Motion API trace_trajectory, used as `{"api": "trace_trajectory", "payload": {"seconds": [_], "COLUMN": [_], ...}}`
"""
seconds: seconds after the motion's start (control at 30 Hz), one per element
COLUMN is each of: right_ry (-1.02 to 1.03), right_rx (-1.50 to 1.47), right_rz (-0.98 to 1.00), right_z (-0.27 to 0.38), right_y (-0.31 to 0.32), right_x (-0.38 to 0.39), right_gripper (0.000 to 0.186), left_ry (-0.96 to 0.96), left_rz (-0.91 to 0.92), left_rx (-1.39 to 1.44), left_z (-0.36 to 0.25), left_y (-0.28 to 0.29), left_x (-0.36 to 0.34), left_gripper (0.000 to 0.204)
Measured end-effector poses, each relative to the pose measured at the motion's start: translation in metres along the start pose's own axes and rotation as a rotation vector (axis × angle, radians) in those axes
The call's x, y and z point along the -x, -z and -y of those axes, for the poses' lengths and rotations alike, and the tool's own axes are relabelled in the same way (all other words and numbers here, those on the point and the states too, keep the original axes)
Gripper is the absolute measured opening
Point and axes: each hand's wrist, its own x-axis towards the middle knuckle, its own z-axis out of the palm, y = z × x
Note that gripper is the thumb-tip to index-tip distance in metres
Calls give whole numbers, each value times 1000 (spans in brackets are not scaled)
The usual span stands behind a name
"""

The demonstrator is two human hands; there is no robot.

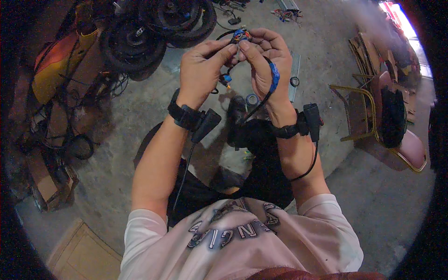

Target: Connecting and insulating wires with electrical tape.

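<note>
Both my hands pinch a small blue bundle of coloured wires (241, 35) at the top centre. My left hand (203, 70) grips it from the left, thumb and fingers bent onto it. My right hand (266, 60) holds it from the right, thumb pressed against it. A black cable with blue tape (274, 74) hangs from the bundle over my right hand and curves down toward my lap. A small blue connector (227, 78) dangles on a wire between my hands.
Tyres (133, 51), tangled cables and cardboard lie on the left. Behind my hands are an aluminium heatsink-like bar (294, 65), a tape roll (252, 99) and loose wired parts (287, 11) on the concrete floor. Pink metal-framed chairs (409, 151) and cardboard stand at right.
</note>
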Motion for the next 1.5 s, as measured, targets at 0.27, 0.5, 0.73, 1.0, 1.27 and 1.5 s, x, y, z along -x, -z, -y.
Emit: {"api": "trace_trajectory", "payload": {"seconds": [0.27, 0.5, 0.73, 1.0, 1.27, 1.5], "right_ry": [-32, -30, -75, -22, -110, -60], "right_rx": [34, 33, 48, 249, 220, 240], "right_rz": [-21, -24, -28, -18, 8, 27], "right_z": [3, -2, 0, -5, 0, -8], "right_y": [1, 6, 8, 15, 13, 16], "right_x": [-1, -2, -1, -3, -3, -6], "right_gripper": [34, 32, 32, 27, 35, 34], "left_ry": [91, 81, 118, 135, 131, 136], "left_rz": [-14, -33, -17, -9, -26, -12], "left_rx": [76, 139, 176, 260, 247, 289], "left_z": [-1, 1, 7, 7, 5, 11], "left_y": [-1, -3, 1, 1, -2, -1], "left_x": [0, -2, -5, -6, -7, -8], "left_gripper": [26, 25, 30, 31, 23, 26]}}
